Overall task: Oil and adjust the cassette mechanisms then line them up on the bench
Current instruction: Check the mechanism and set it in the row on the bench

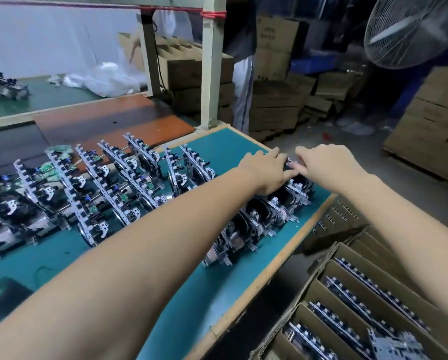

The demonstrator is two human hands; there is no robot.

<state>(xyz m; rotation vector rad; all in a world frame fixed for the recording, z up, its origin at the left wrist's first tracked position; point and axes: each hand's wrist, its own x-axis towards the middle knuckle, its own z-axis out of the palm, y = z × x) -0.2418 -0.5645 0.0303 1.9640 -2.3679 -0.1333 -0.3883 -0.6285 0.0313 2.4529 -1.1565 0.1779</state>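
Both hands, left hand (265, 170) and right hand (326, 166), fingers curled on the end cassette mechanism (299, 189); divided carton (347, 302) beside the bench (217, 281)

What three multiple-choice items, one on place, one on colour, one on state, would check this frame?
1. Where do both hands meet?
A. At the far end of the right-hand row of metal cassette mechanisms
B. Inside the cardboard box
C. On the orange board

2. What colour is the bench mat?
A. Red
B. Teal green
C. White

3. How do the divided cardboard box's slots stand?
A. Sealed shut
B. Holding mechanisms
C. Turned over

Answers: 1 A, the left hand and right hand touch the far end of the row of metal cassette mechanisms. 2 B, the bench mat is teal. 3 B, the divided cardboard box shows mechanisms in its slots.
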